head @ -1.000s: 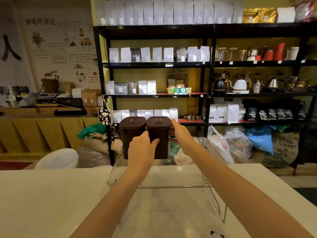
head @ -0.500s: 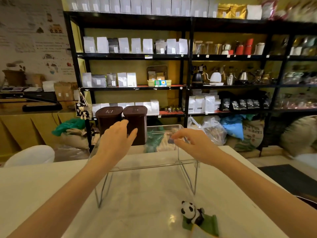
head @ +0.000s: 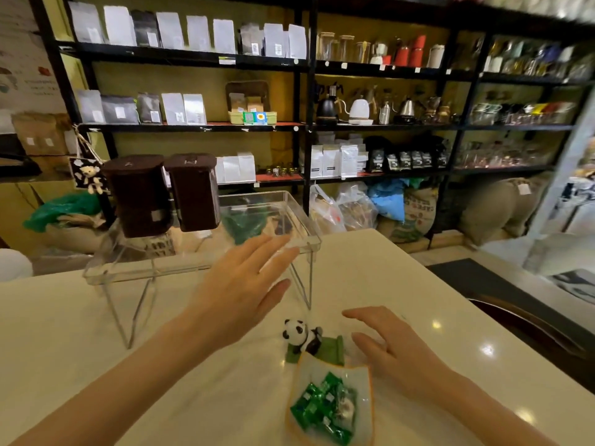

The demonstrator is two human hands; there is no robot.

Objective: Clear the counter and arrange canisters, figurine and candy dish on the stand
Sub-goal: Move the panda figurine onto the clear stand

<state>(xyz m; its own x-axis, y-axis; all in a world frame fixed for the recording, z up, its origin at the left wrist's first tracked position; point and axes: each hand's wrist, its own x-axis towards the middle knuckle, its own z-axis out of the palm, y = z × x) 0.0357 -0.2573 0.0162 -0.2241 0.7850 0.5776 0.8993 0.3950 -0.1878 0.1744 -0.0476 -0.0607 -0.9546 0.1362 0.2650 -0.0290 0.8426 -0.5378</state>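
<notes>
Behind the pale counter [head: 96, 333] stood black shelving [head: 309, 123] stocked with bags and kettles. On the counter, a clear stand [head: 193, 268] on thin wire legs carried two dark brown canisters [head: 161, 191] side by side at its left end, with the right part of its top bare. The panda figurine [head: 297, 336] sat on its green base on the counter, in front of the stand's right leg, touching the far edge of the candy dish [head: 331, 400] filled with green-wrapped sweets. The left hand [head: 244, 284] hovered spread and empty in front of the stand; the right hand [head: 389, 346] was low beside the figurine, fingers loose, gripping nothing. The risks looked plain: a sleeve or wrist knocking the light stand could topple the tall canisters, and lifting the figurine carelessly might drag the dish and scatter sweets, since the two were pressed together
</notes>
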